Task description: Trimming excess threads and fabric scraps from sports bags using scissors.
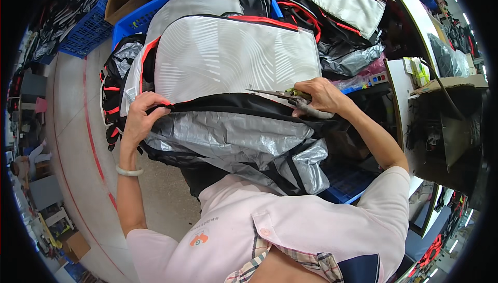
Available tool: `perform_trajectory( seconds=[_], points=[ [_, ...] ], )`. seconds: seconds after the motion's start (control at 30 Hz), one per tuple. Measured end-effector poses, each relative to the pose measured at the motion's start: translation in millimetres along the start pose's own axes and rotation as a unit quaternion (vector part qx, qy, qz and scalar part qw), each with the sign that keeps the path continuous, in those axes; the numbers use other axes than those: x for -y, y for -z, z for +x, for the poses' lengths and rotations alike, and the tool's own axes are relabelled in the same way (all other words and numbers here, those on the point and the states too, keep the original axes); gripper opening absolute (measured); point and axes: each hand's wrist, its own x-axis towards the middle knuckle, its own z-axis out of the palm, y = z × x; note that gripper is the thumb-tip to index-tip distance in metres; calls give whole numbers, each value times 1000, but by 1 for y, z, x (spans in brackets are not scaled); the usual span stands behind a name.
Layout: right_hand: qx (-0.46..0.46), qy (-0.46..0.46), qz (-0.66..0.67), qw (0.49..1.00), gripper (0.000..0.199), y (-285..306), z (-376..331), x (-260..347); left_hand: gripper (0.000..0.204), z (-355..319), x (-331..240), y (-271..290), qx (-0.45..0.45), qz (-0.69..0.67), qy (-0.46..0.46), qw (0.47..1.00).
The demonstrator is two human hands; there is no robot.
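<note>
Scissors (273, 93) in right grip (322, 97), patterned bag (233, 60), lettered shirt (311, 218) (orange emblem (199, 239))

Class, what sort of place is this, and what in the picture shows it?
Probably a sewing workshop or factory, perhaps for bags: similar red-trimmed pieces lie piled among blue crates, and the right hand holds scissors near a silver-lined piece.

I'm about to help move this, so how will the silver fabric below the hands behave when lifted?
The silver fabric will probably flop and fold, since it is creased and slumps loosely. It may feel slippery, judging by its glossy sheen. It is likely light for its size, as the fine wrinkles suggest thin material.
</note>
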Motion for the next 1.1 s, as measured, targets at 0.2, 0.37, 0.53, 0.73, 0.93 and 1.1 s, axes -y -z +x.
perform_trajectory(
  seconds=[0.2,0.37,0.53,0.73,0.93,1.1],
  points=[
    [-66,-58,104,991,53,8,0,-2,9,2,-16,-5,-67,-251,152,954],
    [-56,-47,188,979,55,13,37,34,10,1,-55,-17,5,-345,160,925],
    [-45,19,200,979,57,3,84,89,13,4,-74,-15,50,-323,117,938],
    [-64,47,56,995,64,15,82,99,21,0,-54,-22,-26,-110,44,993],
    [-24,-5,-75,997,72,6,67,81,27,1,-27,-28,-98,-92,33,990],
    [26,-3,-96,995,71,4,88,85,28,-1,-28,-32,-114,-144,75,980]
  ],
)
